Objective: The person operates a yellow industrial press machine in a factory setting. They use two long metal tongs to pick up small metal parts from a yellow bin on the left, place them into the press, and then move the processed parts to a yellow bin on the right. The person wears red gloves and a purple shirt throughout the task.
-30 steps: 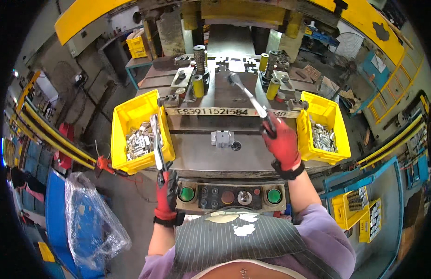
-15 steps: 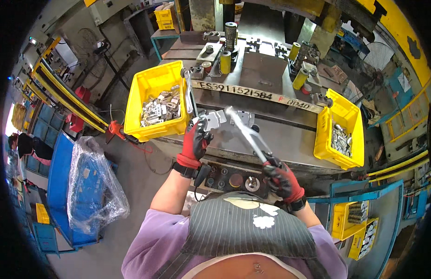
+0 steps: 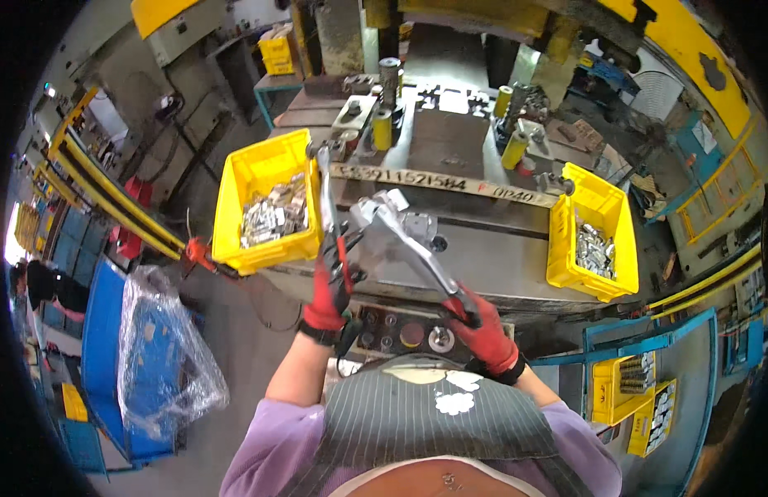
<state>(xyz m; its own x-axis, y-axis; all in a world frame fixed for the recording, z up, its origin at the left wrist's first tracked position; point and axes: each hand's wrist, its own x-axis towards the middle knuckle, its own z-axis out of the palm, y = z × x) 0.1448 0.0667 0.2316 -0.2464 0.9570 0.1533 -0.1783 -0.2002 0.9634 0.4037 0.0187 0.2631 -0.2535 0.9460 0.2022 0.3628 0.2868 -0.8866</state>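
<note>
My right hand, in a red and black glove, is wrapped round the handle of long silver tongs. Their far end meets a bright metal piece above the press bed; motion blur hides the exact grip. Another flat metal part lies on the bed just behind. My left hand, gloved alike, is raised beside the left yellow bin, its fingers apart. Right above its fingertips, a second silver tool leans along the bin's side; whether they touch is unclear.
Small metal parts fill the left bin. A second yellow bin with parts stands at the bed's right end. A marked bar crosses the bed. Behind it are yellow posts. A button panel sits below the front edge.
My left hand has let go of the metal piece and moved slightly down and left. The tongs in my right hand have swung left, their tip now at that piece. The view has shifted a little.
</note>
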